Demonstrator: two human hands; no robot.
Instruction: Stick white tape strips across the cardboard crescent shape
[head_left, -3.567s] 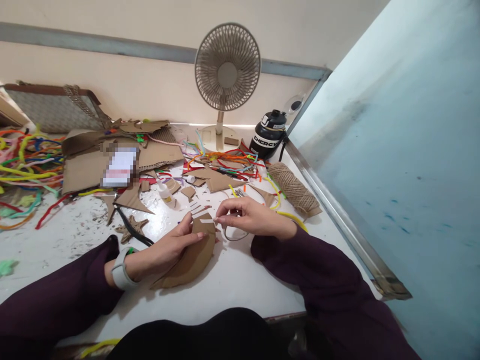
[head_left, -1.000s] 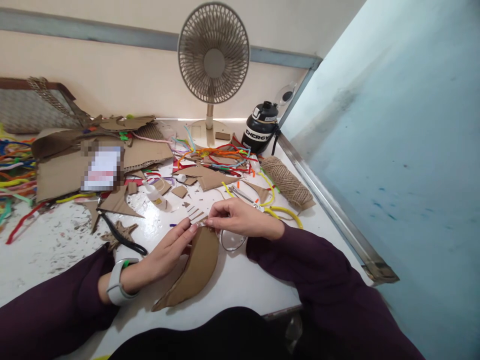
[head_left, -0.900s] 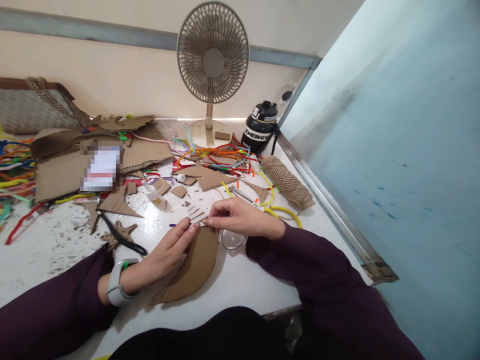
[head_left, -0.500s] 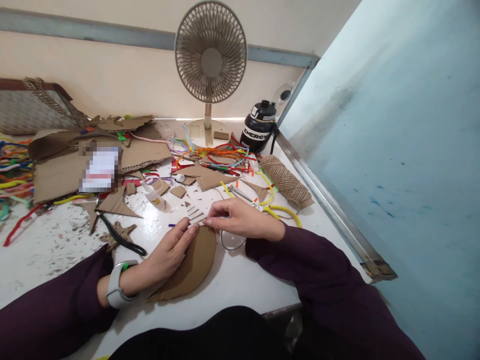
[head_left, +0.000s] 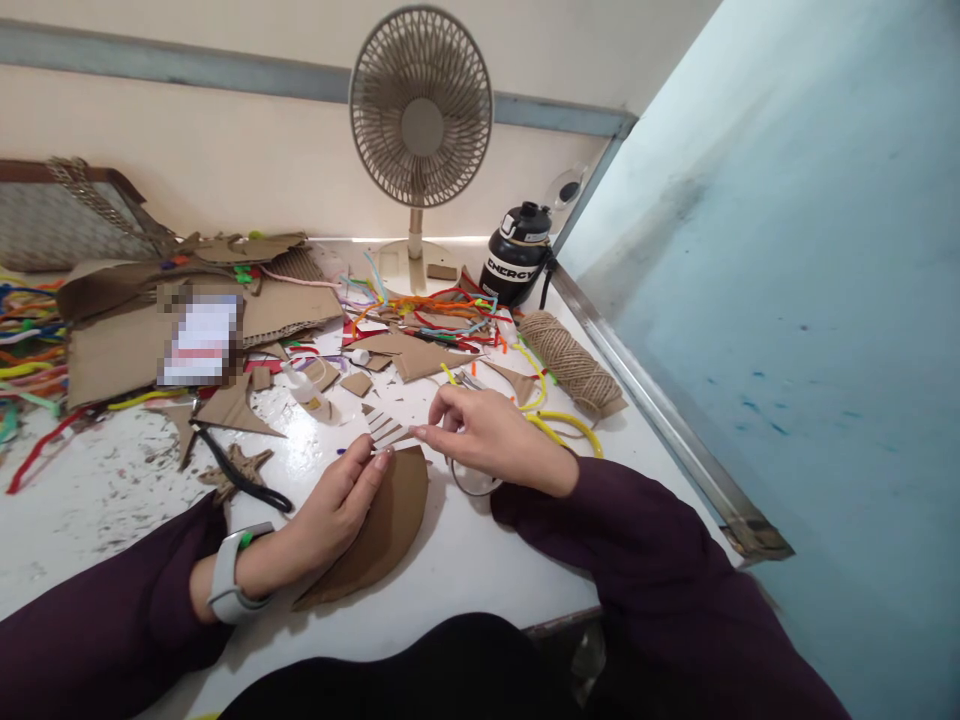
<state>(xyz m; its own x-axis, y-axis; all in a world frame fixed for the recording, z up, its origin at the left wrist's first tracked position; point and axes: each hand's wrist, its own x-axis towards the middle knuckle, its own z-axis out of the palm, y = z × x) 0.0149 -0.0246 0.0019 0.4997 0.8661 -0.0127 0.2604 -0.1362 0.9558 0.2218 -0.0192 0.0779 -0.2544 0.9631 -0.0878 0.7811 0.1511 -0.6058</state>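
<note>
My left hand [head_left: 341, 505] is closed on a rounded brown cardboard cutout [head_left: 390, 525], thumb on top, with the pointed end toward me. Just past its fingertips is a small piece with pale stripes [head_left: 386, 430]; I cannot tell whether it joins the cutout. My right hand [head_left: 487, 430] hovers at the cutout's far end, its fingers curled toward the thumb. Anything between those fingertips is too small to make out. Below its palm shows a thin dark loop [head_left: 474, 490], like a scissor handle. Metal blades [head_left: 472, 380] peek out behind the knuckles.
Cardboard scraps [head_left: 409, 355] and pipe cleaners [head_left: 442, 305] litter the white table. Behind them stand a fan [head_left: 421, 120] and a black bottle [head_left: 516, 255]. A twine roll [head_left: 574, 360] lies by the right wall. A glue bottle [head_left: 307, 390] and cardboard star [head_left: 236, 470] are left.
My right hand has moved slightly up and right, off the cutout's far edge. The dark loop has shifted right with it. My left hand keeps its hold, almost still.
</note>
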